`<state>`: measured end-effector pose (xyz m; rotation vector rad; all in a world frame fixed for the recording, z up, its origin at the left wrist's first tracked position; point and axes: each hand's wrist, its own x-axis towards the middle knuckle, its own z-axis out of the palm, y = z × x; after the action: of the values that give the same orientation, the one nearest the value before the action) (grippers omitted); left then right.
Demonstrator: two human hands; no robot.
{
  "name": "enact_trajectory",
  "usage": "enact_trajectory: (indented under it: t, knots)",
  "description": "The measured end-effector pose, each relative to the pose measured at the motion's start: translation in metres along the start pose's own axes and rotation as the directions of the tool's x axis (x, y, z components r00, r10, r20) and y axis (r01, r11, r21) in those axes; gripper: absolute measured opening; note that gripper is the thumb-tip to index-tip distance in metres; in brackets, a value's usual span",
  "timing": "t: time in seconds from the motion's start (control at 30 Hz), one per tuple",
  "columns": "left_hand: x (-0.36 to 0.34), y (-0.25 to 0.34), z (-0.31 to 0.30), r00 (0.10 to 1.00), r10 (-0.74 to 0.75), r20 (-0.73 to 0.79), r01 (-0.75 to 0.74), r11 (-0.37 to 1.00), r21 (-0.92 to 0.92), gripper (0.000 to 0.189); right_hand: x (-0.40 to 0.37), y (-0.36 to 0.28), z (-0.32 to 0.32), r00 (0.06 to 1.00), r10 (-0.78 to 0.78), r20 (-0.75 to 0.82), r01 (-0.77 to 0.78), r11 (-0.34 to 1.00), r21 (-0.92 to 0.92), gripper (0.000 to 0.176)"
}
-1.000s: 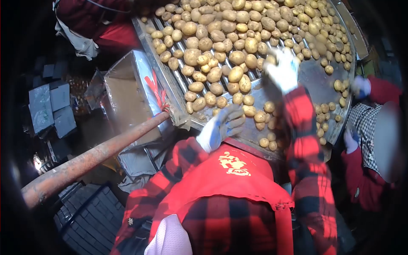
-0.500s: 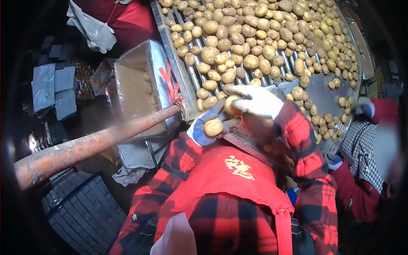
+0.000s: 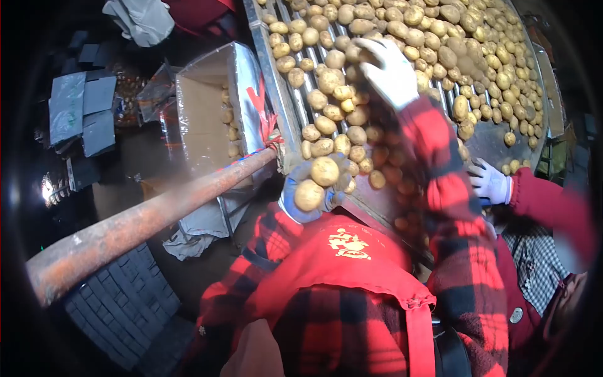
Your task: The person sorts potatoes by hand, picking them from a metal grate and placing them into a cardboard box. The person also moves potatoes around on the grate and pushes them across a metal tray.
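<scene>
My left hand, in a blue and white glove, holds two potatoes near my apron, at the lower edge of the roller table. Over the rollers, my right hand in a white glove reaches out with its fingers spread and curved above the potatoes. Whether its fingertips touch one is not clear. Many potatoes lie on the metal rollers, and some sit on the chute just below my right forearm.
A plastic-lined carton with potatoes stands left of the rollers. A rusty pipe crosses the left side. At the right, a co-worker's gloved hand is over the table edge. Flattened cartons lie far left.
My right hand has moved away from my left hand, up over the rollers. My left hand now holds two potatoes rather than one. The co-worker's hand has come further into view.
</scene>
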<state>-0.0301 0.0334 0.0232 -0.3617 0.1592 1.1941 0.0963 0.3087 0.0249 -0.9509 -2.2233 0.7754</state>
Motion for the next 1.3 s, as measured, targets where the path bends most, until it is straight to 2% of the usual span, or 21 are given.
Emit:
enact_trajectory:
  t: [0.13,0.17,0.23,0.27,0.3,0.33,0.47,0.53,0.63,0.73,0.77,0.8,0.83,0.87,0.9,0.93,1.03,1.07,1.17,1.27,1.3]
  knots:
    - [0.029,-0.001,0.008,0.994,-0.090,0.056,0.092,0.995,-0.025,0.065,-0.116,-0.061,-0.026,0.873,0.487,-0.035,-0.467,0.854,0.228,0.044]
    - [0.038,-0.002,-0.006,0.968,-0.153,0.200,0.166,0.985,-0.049,0.062,-0.135,-0.084,-0.026,0.961,0.261,-0.090,-0.267,0.961,-0.068,0.043]
    - [0.039,0.002,-0.080,0.991,-0.091,0.102,0.094,0.995,-0.028,0.061,-0.178,-0.131,-0.013,0.966,0.234,0.109,-0.220,0.968,-0.121,0.052]
    - [0.035,0.005,-0.100,1.000,0.008,0.001,-0.008,1.000,0.010,0.061,-0.191,-0.153,-0.021,0.981,0.173,0.083,-0.166,0.982,-0.086,0.052]
    - [0.019,0.010,-0.104,0.976,0.001,0.218,-0.053,0.971,0.231,0.061,-0.199,-0.155,-0.028,0.986,0.097,0.134,-0.100,0.995,0.011,0.050]
    - [0.002,-0.014,-0.012,0.992,-0.006,0.125,0.000,0.999,0.050,0.047,-0.206,-0.154,-0.035,0.984,0.014,0.179,-0.035,0.993,0.115,0.048]
    - [-0.096,0.010,0.001,0.970,0.209,0.127,-0.238,0.924,0.299,0.047,-0.234,-0.125,-0.042,0.915,0.382,0.127,-0.400,0.899,0.177,0.044]
    - [-0.149,0.072,-0.048,0.982,0.106,-0.154,-0.167,0.866,-0.471,0.054,-0.243,-0.103,-0.037,0.914,0.406,-0.028,-0.406,0.914,0.003,0.044]
    - [-0.160,0.152,-0.058,0.659,0.738,-0.142,-0.716,0.674,0.182,0.057,-0.206,-0.070,-0.030,0.967,0.248,-0.065,-0.252,0.869,-0.426,0.051]
    - [-0.155,0.184,-0.070,0.622,0.703,-0.345,-0.402,0.665,0.629,0.055,-0.166,-0.005,0.003,0.950,0.279,0.144,-0.185,0.869,-0.459,0.054]
    - [-0.150,0.166,-0.069,0.700,0.644,-0.310,-0.108,0.524,0.845,0.055,-0.148,-0.012,0.000,0.905,0.358,0.229,-0.191,0.823,-0.535,0.053]
    - [-0.145,0.142,-0.064,0.841,0.529,-0.117,0.239,-0.167,0.957,0.054,-0.143,-0.002,0.004,0.911,0.335,0.242,-0.184,0.853,-0.489,0.051]
    - [-0.134,0.105,-0.043,0.942,0.330,-0.056,0.206,-0.437,0.876,0.054,-0.144,0.003,0.001,0.910,0.353,0.217,-0.262,0.895,-0.360,0.048]
    - [-0.121,0.070,-0.028,0.988,0.148,-0.036,0.092,-0.393,0.915,0.053,-0.144,0.006,-0.002,0.907,0.373,0.195,-0.329,0.917,-0.225,0.046]
    - [-0.103,0.047,-0.007,0.969,-0.015,-0.245,0.222,0.480,0.849,0.059,-0.141,-0.013,-0.008,0.891,0.424,0.162,-0.407,0.905,-0.125,0.042]
    - [-0.084,0.023,0.009,0.932,-0.283,-0.227,0.312,0.944,0.102,0.066,-0.156,-0.014,-0.002,0.923,0.376,0.081,-0.383,0.918,0.103,0.042]
    - [-0.024,0.008,-0.030,0.951,-0.247,0.185,0.242,0.969,0.053,0.064,-0.136,-0.076,-0.015,0.892,0.081,0.444,-0.218,0.939,0.266,0.044]
    - [-0.009,0.006,-0.017,0.991,-0.094,-0.091,0.116,0.952,0.282,0.054,-0.128,-0.088,-0.001,0.900,0.028,0.434,-0.172,0.939,0.296,0.043]
    - [0.004,0.011,0.004,0.940,-0.003,-0.341,0.008,1.000,0.014,0.023,-0.032,-0.081,0.030,0.916,-0.118,0.384,0.173,0.979,-0.112,0.042]
    - [0.009,0.011,-0.005,0.965,-0.016,-0.261,0.029,0.999,0.046,0.024,-0.006,-0.052,0.075,0.881,-0.071,0.467,0.319,0.819,-0.478,0.030]
    - [0.004,0.008,-0.001,0.973,0.022,-0.231,0.014,0.988,0.151,0.020,-0.004,-0.060,0.092,0.926,0.073,0.371,0.131,0.858,-0.496,0.027]
